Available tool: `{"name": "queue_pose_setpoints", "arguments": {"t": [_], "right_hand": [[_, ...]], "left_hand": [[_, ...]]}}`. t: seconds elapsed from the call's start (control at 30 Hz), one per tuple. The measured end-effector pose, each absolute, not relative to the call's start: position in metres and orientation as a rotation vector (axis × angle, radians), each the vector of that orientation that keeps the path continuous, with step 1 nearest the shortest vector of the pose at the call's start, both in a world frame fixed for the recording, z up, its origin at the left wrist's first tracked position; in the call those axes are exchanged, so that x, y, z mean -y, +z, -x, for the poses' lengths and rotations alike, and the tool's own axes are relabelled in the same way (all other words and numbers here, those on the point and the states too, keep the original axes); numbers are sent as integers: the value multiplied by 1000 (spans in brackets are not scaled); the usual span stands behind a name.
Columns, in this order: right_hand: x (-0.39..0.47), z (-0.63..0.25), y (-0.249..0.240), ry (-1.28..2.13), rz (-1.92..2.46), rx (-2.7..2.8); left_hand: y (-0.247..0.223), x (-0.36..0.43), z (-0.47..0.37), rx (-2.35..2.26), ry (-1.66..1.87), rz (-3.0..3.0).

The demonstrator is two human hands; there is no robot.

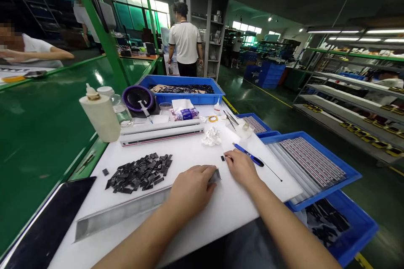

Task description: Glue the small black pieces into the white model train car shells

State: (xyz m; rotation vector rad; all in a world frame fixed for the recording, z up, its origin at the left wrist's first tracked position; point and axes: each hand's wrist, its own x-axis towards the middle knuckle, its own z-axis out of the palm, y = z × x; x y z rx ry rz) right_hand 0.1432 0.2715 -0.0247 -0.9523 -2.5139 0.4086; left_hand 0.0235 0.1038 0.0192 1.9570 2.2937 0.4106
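Note:
My left hand [193, 185] is wrapped over the right end of a long grey metal channel [120, 212], its thumb on the near side. The channel lies slantwise along the front of the white work board [205, 227]. To the right, my right hand [241, 167] rests low over the board, thumb and forefinger pinched together at a small black rectangular piece [222, 158]. Left of my hands is a heap of similar black pieces [139, 173], with one loose piece [105, 172] beside it. A blue utility knife [248, 154] lies just beyond my right hand.
Behind the heap lie finished-looking white strips [162, 135], crumpled tissue [211, 136], a glue bottle [217, 107] and tweezers [231, 119]. A blue bin [186, 99] stands at the back. Blue trays [353, 175] of strips flank the right edge. A co-worker [185, 40] stands beyond.

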Motion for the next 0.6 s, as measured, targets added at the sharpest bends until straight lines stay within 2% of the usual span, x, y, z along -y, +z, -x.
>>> {"name": "queue_pose_setpoints", "arguments": {"t": [0.17, 0.33, 0.43, 0.6], "right_hand": [[-258, -157, -16, 494, 948, 2424], [-214, -187, -12, 800, 617, 2228], [-198, -191, -13, 732, 412, 2321], [-200, -180, -13, 651, 443, 2441]], "left_hand": [[24, -101, -31, -2271, 388, -1873], [23, -99, -33, -2288, 378, -1852], [23, -100, -33, -2283, 337, -1839], [21, -101, -29, -2206, 331, -2041]]}}
